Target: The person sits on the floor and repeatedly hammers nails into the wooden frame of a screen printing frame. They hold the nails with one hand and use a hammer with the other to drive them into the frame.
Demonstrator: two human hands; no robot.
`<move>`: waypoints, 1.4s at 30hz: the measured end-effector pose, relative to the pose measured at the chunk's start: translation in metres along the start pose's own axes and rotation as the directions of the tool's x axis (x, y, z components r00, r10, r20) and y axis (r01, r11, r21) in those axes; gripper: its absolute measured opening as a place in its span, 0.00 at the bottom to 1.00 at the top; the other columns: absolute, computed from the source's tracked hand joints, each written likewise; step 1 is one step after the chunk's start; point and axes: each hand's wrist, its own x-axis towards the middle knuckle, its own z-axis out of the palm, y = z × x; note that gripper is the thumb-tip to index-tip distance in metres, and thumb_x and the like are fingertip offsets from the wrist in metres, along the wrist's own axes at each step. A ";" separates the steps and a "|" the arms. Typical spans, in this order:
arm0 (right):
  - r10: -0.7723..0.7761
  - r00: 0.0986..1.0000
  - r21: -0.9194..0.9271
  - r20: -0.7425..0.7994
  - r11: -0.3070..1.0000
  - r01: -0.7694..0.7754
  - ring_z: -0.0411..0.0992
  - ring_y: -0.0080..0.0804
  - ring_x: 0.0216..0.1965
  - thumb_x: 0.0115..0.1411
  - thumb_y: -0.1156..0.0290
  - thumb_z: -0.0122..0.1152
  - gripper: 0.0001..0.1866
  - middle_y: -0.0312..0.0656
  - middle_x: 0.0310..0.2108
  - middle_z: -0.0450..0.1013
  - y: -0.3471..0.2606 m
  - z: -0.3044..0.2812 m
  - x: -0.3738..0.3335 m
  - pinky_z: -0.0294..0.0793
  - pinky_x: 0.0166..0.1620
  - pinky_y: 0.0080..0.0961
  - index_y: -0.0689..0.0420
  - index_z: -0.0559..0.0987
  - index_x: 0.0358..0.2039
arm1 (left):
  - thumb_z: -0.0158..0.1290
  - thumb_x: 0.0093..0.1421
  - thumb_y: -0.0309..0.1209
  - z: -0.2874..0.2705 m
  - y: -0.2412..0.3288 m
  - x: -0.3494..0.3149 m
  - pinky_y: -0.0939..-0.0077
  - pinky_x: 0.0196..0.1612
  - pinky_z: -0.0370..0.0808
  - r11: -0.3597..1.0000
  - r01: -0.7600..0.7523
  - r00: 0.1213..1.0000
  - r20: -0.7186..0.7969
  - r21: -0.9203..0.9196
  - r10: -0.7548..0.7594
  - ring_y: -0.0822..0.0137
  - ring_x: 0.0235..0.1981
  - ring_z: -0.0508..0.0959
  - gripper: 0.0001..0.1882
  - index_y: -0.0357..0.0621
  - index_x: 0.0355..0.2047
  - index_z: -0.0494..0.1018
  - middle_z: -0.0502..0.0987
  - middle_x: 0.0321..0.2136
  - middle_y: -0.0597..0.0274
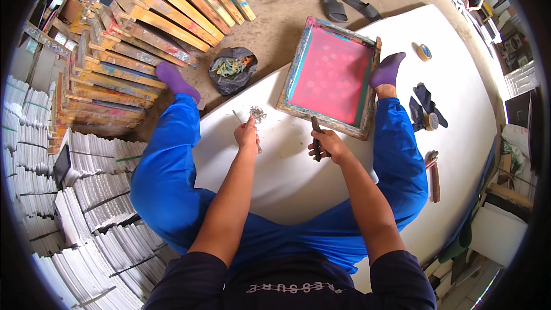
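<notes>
My left hand [247, 136] is closed round a slim metal rod-like tool [236, 116], whose thin end points away from me. Its fingertips are at a small pile of staple-like metal bits [257, 114] on the white board [275, 181]. In my right hand [329, 144] is a dark, narrow tool [315, 128], its far end at the near edge of a wooden screen-printing frame [327, 119]. Pink mesh [333, 74] fills the paint-stained frame, which lies between my legs, close to my right foot. My fingers partly hide both tools, so their exact kinds are unclear.
A black bag of scraps [232, 70] stands beyond the board's left edge. Stained wooden frames [166, 8] and paper stacks [109, 195] line the left. To the right lie tape rolls [424, 52], dark socks [426, 100] and a hammer [435, 182]. Slippers [333, 7] rest beyond.
</notes>
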 end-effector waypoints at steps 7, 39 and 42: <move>0.020 1.000 -0.008 -0.016 1.000 -0.020 0.81 0.44 0.33 0.67 0.54 0.54 0.29 0.54 0.39 0.76 0.002 -0.018 0.010 0.80 0.31 0.40 0.66 0.67 0.57 | 0.59 0.63 0.42 0.009 -0.005 -0.009 0.78 0.14 0.60 1.000 -0.010 0.999 0.046 -0.026 0.011 0.75 0.11 0.62 0.16 0.41 0.30 0.72 0.71 0.22 0.66; -0.346 0.774 -0.665 -0.531 0.736 -0.126 0.77 0.64 0.43 0.66 0.55 0.46 0.25 0.65 0.38 0.77 0.022 0.040 0.026 0.75 0.50 0.53 0.67 0.78 0.40 | 0.57 0.64 0.40 0.029 -0.013 -0.028 0.76 0.15 0.61 0.998 -0.069 0.984 0.162 -0.008 0.070 0.76 0.11 0.63 0.14 0.40 0.35 0.74 0.72 0.25 0.66; -0.415 0.763 -0.703 -0.495 0.708 -0.071 0.80 0.58 0.37 0.65 0.54 0.48 0.25 0.63 0.36 0.78 0.033 0.025 0.037 0.79 0.44 0.49 0.68 0.78 0.40 | 0.57 0.64 0.40 0.035 -0.009 -0.040 0.77 0.13 0.60 0.996 -0.090 0.973 0.210 -0.009 0.090 0.76 0.11 0.63 0.15 0.39 0.33 0.73 0.72 0.25 0.65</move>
